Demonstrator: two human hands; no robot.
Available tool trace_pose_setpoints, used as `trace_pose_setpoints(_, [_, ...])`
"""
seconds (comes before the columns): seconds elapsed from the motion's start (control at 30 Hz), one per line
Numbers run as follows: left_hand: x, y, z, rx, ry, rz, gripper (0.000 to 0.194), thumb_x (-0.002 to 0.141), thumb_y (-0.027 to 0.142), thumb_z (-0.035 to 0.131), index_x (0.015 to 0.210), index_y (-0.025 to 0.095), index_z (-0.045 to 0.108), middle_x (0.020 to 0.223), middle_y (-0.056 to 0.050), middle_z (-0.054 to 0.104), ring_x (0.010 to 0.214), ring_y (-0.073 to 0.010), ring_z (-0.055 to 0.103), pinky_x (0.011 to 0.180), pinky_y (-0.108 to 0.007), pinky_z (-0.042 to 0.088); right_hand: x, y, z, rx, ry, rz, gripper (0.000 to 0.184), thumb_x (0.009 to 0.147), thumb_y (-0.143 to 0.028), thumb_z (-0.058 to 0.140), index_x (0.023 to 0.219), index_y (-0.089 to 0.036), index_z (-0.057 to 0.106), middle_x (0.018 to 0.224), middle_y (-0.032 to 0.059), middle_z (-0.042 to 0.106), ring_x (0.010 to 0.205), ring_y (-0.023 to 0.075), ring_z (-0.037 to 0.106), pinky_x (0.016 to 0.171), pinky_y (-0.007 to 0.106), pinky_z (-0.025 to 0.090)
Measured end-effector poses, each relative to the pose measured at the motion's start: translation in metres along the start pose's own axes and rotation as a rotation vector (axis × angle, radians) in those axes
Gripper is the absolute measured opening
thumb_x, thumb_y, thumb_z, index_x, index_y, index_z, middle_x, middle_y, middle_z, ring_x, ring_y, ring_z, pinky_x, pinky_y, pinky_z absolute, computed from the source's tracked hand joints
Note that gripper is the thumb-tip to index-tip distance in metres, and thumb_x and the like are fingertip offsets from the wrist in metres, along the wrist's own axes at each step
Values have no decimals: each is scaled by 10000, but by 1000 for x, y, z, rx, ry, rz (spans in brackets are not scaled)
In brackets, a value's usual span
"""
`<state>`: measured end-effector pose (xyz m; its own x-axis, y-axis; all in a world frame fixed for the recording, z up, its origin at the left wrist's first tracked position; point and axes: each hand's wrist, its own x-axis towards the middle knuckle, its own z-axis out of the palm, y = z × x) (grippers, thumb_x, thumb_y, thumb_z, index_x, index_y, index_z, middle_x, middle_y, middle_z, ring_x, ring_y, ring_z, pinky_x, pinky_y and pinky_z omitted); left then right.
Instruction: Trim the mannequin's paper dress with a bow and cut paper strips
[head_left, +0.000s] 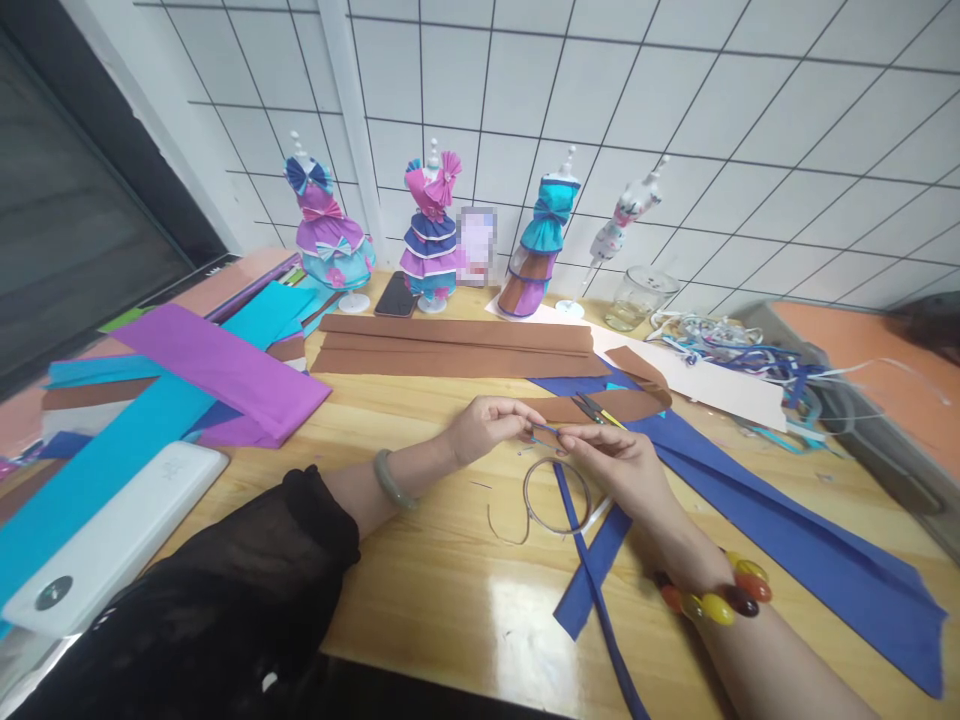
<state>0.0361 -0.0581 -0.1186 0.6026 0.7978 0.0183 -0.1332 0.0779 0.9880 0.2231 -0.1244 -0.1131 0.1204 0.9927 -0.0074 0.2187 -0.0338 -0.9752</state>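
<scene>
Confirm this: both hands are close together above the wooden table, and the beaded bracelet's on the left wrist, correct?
No, the head view shows the beaded bracelet on the right wrist. The left hand and right hand are indeed close together above the wooden table.

Counted four mannequins, one glass, one black phone, one wire coil, one bangle, one bead bracelet. Blue strips numbered at least three; overlaps made this uncertain.

A seemingly sheer black sleeve, greenish bangle and multicoloured beads show.
</scene>
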Motion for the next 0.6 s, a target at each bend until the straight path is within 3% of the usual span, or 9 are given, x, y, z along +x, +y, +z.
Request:
trace_pose_setpoints(0.17, [1, -7, 1, 76, 58, -7, 281, 706, 363, 664, 804, 100, 676, 743, -66, 674, 669, -109, 598, 655, -219, 467, 0, 1, 1, -74, -2, -46, 278, 623, -428, 734, 765, -190, 717, 712, 49, 717, 646, 177, 655, 633, 306, 541])
trace_pose_setpoints(0.37, [2, -13, 2, 77, 64, -17, 270, 670, 311, 708, 839, 107, 657, 739, -59, 668, 651, -94, 602, 632, -203, 468, 0, -3, 1, -71, 13, -43, 242, 619, -400, 743, 744, -195, 708, 733, 46, 714, 652, 167, 642, 606, 280, 523])
trace_pose_setpoints(0.6, [4, -16, 1, 163, 37, 63, 211, 727, 266, 641, 871, 115, 671, 791, -60, 679, 689, -97, 606, 642, -196, 462, -1, -3, 1, -40, 12, -52, 220, 628, -376, 738, 755, -199, 710, 726, 36, 712, 636, 152, 630, 605, 270, 519])
